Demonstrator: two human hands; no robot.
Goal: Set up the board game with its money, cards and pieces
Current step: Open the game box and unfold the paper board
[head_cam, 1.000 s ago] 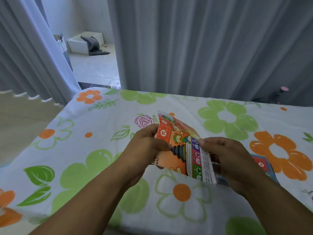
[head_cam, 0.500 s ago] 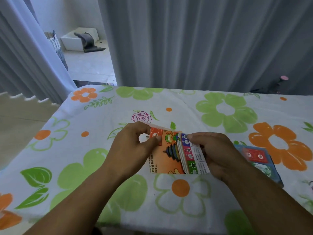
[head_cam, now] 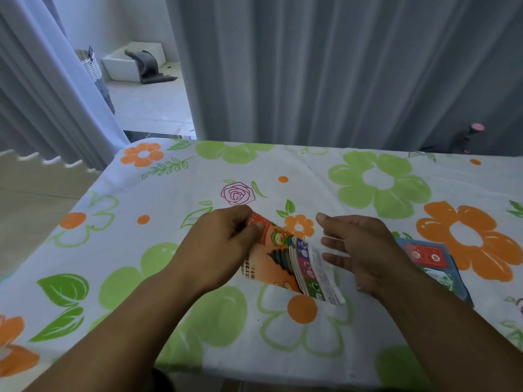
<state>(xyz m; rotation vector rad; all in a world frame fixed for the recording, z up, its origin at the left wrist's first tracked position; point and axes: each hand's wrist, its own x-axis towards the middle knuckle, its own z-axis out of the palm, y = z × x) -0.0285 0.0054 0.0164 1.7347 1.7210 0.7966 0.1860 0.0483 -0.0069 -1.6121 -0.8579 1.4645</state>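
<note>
A folded orange game board (head_cam: 278, 260) with cartoon prints lies on the flowered tablecloth (head_cam: 181, 193) near the table's middle. My left hand (head_cam: 223, 244) pinches its upper left corner. A thin stack of coloured sheets (head_cam: 314, 271) with a white edge sticks out along the board's right side. My right hand (head_cam: 359, 250) hovers just right of that stack, fingers spread and empty. A blue pack with a red card face (head_cam: 430, 260) lies on the cloth behind my right wrist, partly hidden by it.
Grey curtains (head_cam: 311, 69) hang right behind the table's far edge. Through a gap at the left I see a tiled floor with a white box (head_cam: 127, 66). A dark object with a pink top (head_cam: 475, 131) stands at the far right.
The board has come down from a raised tilt to lie on the cloth. My right hand has let go of the sheets' edge and opened, drawing slightly right.
</note>
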